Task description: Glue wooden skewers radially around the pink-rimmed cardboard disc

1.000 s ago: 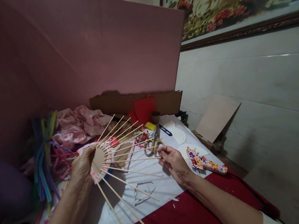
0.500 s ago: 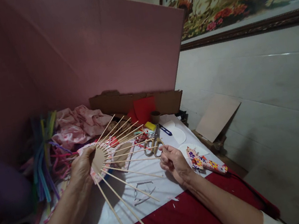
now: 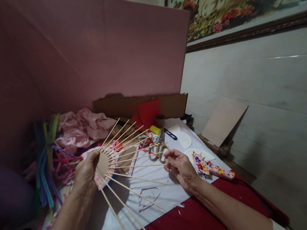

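Note:
My left hand (image 3: 87,171) is closed on a round cardboard disc (image 3: 102,165), thumb on top, at the left of the table. A pink patterned edge shows around the disc. Several thin wooden sticks (image 3: 138,190) fan out from it to the right and toward me. At the end of one of them, my right hand (image 3: 181,168) has its fingertips pinched together on the stick. Beyond the sticks lie gold-handled scissors (image 3: 163,147). A pair of glasses (image 3: 148,199) rests on the white sheet below the sticks.
A flower-patterned glue gun (image 3: 219,170) lies right of my right hand, its cord running along the red cloth (image 3: 194,225). Farther back are a blue utility knife (image 3: 170,134), white paper pieces (image 3: 185,140) and a yellow block (image 3: 155,130). Pipe cleaners (image 3: 43,167) and pink fabric (image 3: 82,128) heap up left.
Both hands keep their holds on the disc and the stick. The whole view has shifted only very slightly.

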Tool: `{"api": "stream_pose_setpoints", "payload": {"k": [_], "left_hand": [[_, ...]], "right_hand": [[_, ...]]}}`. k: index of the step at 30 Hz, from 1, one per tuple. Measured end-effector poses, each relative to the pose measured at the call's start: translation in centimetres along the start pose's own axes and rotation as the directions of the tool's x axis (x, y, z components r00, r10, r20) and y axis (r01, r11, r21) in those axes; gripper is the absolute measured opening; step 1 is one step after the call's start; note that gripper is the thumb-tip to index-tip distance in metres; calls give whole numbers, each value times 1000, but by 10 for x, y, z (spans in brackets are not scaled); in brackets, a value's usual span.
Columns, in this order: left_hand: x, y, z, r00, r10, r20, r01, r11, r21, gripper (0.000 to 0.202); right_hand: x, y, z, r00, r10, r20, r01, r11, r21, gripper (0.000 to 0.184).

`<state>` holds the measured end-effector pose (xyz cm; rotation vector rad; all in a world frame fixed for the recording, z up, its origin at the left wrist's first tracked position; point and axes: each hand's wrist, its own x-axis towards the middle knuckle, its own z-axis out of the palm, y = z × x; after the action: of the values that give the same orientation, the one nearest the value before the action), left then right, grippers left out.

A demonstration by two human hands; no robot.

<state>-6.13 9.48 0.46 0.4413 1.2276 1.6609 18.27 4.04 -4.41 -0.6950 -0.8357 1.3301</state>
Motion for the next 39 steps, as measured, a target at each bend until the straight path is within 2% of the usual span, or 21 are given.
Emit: {"api": "stream_pose_setpoints", "payload": {"k": [3, 6, 10, 12, 13, 14, 15, 16, 17, 19, 20, 22, 23, 24, 26, 28, 30, 32, 34, 36, 39], "left_hand": [[1, -3, -2, 996, -15, 85, 12, 999, 36, 7], [-1, -7, -2, 986, -42, 159, 26, 995, 98, 10], [-9, -10, 0, 969, -51, 244, 11, 986, 165, 15], [-12, -11, 1, 958, -55, 281, 3, 983, 182, 15], [-13, -11, 1, 952, -61, 299, 2, 981, 193, 16], [-14, -11, 1, 947, -69, 314, 3, 978, 207, 16], [-15, -12, 2, 941, -78, 329, 4, 975, 221, 16], [-16, -13, 2, 936, -87, 340, 5, 972, 235, 17], [-17, -13, 3, 932, -97, 349, 7, 968, 250, 18], [-19, -14, 5, 925, -121, 361, 15, 959, 283, 19], [-21, -15, 6, 920, -135, 369, 19, 954, 301, 20], [-23, -16, 8, 909, -166, 383, 29, 940, 340, 21], [-25, -16, 9, 906, -175, 384, 31, 935, 353, 21], [-26, -17, 10, 901, -191, 389, 36, 928, 371, 21], [-28, -18, 12, 894, -216, 393, 45, 915, 400, 21], [-29, -19, 13, 886, -235, 400, 55, 909, 413, 20], [-30, -21, 14, 874, -246, 418, 58, 909, 412, 21], [-31, -22, 14, 869, -251, 426, 59, 908, 415, 22], [-32, -22, 15, 872, -256, 418, 63, 904, 422, 23], [-33, -21, 15, 877, -264, 401, 72, 898, 434, 23], [-34, -21, 14, 873, -264, 411, 69, 899, 432, 23]], "right_hand": [[1, -5, -1, 999, 23, -44, -23, 1000, 11, 6], [2, -24, -4, 993, -25, -113, 30, 999, 37, 9], [-2, -74, -17, 979, -106, -174, 120, 990, 72, 19], [-2, -103, -33, 956, -169, -240, 165, 986, -39, 16], [-1, -117, -44, 934, -217, -285, 179, 972, -152, 16], [1, -129, -57, 892, -295, -343, 186, 930, -316, 16], [3, -140, -72, 819, -411, -400, 166, 837, -521, 17], [6, -149, -87, 728, -527, -438, 70, 693, -718, 19], [8, -156, -102, 678, -579, -454, 22, 633, -774, 20], [7, -167, -129, 643, -652, -402, -91, 456, -885, 30], [5, -170, -139, 652, -676, -343, -167, 313, -935, 36], [-2, -171, -150, 770, -614, -173, -342, -168, -925, 38], [-6, -169, -151, 839, -527, -138, -354, -336, -873, 33], [-10, -167, -150, 879, -457, -135, -334, -388, -859, 25], [-17, -159, -143, 928, -354, -115, -267, -419, -868, 26], [-22, -148, -132, 976, -215, -44, -134, -428, -894, 26], [-26, -138, -123, 997, -65, 48, 17, -403, -915, 26], [-28, -129, -117, 987, 77, 139, 157, -340, -927, 43], [-27, -121, -115, 971, 151, 187, 225, -292, -930, 55], [-24, -114, -116, 962, 172, 212, 254, -279, -926, 59], [-19, -109, -118, 956, 196, 220, 267, -259, -928, 51]]}}
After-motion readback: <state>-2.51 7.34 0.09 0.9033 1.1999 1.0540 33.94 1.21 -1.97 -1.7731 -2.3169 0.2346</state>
